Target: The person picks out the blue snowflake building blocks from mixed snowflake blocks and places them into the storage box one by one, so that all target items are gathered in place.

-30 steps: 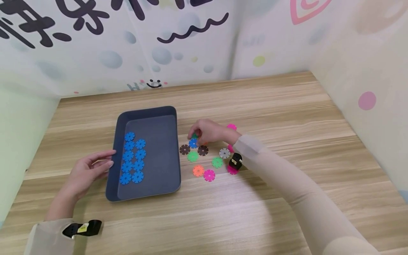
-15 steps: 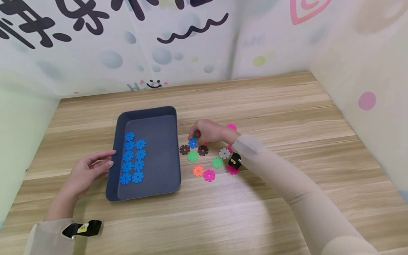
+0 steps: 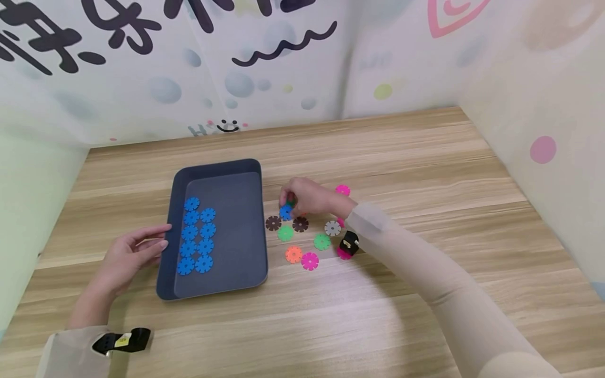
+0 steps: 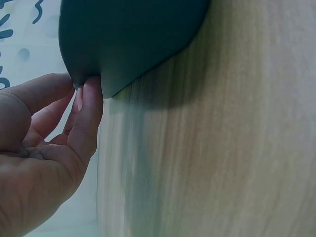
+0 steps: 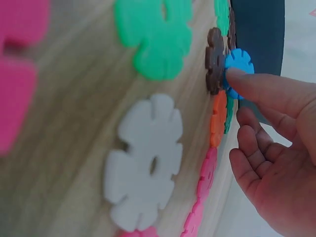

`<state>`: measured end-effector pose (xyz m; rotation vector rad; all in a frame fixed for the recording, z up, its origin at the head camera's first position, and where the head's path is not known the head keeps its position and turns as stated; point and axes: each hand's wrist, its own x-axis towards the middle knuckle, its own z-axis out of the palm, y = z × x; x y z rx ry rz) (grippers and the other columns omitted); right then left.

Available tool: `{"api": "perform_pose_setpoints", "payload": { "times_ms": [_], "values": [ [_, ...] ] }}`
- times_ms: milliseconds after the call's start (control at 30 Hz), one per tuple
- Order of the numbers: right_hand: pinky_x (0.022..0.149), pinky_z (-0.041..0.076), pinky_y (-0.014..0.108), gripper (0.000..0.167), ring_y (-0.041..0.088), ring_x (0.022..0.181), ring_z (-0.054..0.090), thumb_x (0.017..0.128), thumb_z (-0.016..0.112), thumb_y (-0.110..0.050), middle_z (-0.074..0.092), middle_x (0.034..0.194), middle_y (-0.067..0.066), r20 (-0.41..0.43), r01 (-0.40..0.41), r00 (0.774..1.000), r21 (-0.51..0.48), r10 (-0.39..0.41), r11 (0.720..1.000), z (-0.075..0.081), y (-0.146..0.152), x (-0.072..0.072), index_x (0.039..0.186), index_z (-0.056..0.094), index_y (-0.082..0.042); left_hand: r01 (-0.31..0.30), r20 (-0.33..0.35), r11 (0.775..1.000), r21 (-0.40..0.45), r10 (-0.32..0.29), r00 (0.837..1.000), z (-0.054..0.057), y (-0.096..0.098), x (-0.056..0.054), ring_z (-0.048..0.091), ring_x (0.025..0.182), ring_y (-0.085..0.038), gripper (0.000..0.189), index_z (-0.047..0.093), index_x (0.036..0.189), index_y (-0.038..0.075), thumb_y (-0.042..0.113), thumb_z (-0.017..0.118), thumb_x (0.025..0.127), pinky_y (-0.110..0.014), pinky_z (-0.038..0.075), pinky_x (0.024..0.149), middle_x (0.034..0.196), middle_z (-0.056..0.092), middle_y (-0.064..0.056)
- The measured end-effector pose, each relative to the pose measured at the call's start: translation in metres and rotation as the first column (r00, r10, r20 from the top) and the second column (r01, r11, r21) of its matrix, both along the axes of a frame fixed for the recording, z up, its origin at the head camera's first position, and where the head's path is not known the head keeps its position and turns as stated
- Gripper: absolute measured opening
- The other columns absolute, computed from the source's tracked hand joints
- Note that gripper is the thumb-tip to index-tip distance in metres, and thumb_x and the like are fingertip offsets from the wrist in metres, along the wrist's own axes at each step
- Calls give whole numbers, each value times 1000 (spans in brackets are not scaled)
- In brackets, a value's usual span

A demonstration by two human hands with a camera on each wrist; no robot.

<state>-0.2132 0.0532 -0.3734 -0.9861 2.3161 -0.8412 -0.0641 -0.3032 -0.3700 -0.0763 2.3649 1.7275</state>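
My right hand (image 3: 309, 197) pinches a blue interlocking disc (image 3: 285, 212) between thumb and index finger, just right of the tray. In the right wrist view that blue disc (image 5: 240, 69) is tilted, its far side hidden behind the thumb. Close about it lie brown discs (image 3: 300, 224), a green disc (image 3: 285, 233) and an orange disc partly covered by the hand. My left hand (image 3: 127, 257) holds the left rim of a dark grey tray (image 3: 236, 231); the left wrist view shows fingertips on the tray's edge (image 4: 128, 44). Several blue discs (image 3: 189, 232) lie in two columns inside the tray.
More loose discs lie right of the tray: an orange one (image 3: 293, 254), pink ones (image 3: 310, 261), a light green one (image 3: 322, 242) and a grey one (image 3: 332, 228). Printed walls (image 3: 283, 68) bound the wooden table (image 3: 402, 152) behind and at both sides.
The blue disc has tilted slightly in my right hand's fingertips, the hand staying almost in place. My left hand and the tray have not moved.
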Motion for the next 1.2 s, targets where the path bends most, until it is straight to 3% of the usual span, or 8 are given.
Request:
{"api": "perform_pose_setpoints", "payload": {
  "times_ms": [433, 800, 1200],
  "values": [
    [71, 48, 21, 20, 17, 79, 53, 76, 72, 3, 60, 85, 2, -13, 7, 1000, -16, -7, 1000, 0, -1, 6, 91, 63, -6, 0, 11, 1000, -30, 0, 1000, 0, -1, 1, 59, 87, 1, 36, 55, 127, 17, 13, 57, 92, -17, 51, 70, 101, 58, 13],
    [72, 49, 19, 15, 16, 80, 56, 82, 62, 8, 62, 88, 4, 37, 0, 999, -62, 2, 998, 5, -2, 9, 94, 65, -1, 4, 9, 999, -38, -3, 1000, 0, -1, 1, 59, 87, 1, 36, 55, 128, 16, 13, 56, 92, -17, 51, 70, 101, 58, 13],
    [77, 47, 18, 18, 14, 87, 58, 89, 55, 4, 66, 100, 8, -34, -40, 999, -117, 37, 992, 12, -3, 8, 100, 68, 1, -1, 11, 999, -44, 1, 1000, 0, 0, 1, 59, 87, 1, 36, 55, 128, 17, 14, 56, 92, -17, 51, 69, 101, 58, 14]
  ]
}}
